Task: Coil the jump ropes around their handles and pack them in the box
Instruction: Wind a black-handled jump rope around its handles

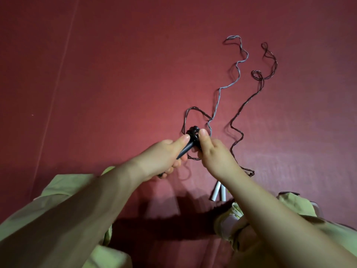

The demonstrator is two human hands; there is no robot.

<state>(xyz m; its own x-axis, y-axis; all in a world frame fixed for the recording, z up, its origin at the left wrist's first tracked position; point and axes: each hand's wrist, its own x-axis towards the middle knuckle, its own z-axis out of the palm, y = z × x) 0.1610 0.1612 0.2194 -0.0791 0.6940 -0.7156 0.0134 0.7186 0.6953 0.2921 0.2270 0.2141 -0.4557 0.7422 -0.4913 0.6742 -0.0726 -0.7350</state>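
Two hands are working at mid-frame over a red surface, whether desk or floor I cannot tell; no box is showing in view.

Left hand: fingers are curling round the near end of the black handles, thumb lying along the top. Long axis of the handles is running from near-left to far-right, knobbed far end pointing away from the person. Forearm is coming in from the near-left corner, green sleeve pushed back.

Right hand: thumb and fingers are pinching the dark rope right at the far end of the handles, touching the few turns already bunched there. Forearm is entering from the near-right corner.

Key relation: the loose dark rope is trailing far and to the right of the handles, so the right hand is the nearer one to the slack. Judgement: the left hand should be steadying the handles while the right hand is feeding rope across the axis; coiling looks early, most rope uncoiled.

Right of this, a grey rope is lying slack, crossing the dark rope near the handles; snagging is a risk. Its white handles are lying near, just beneath the right wrist.
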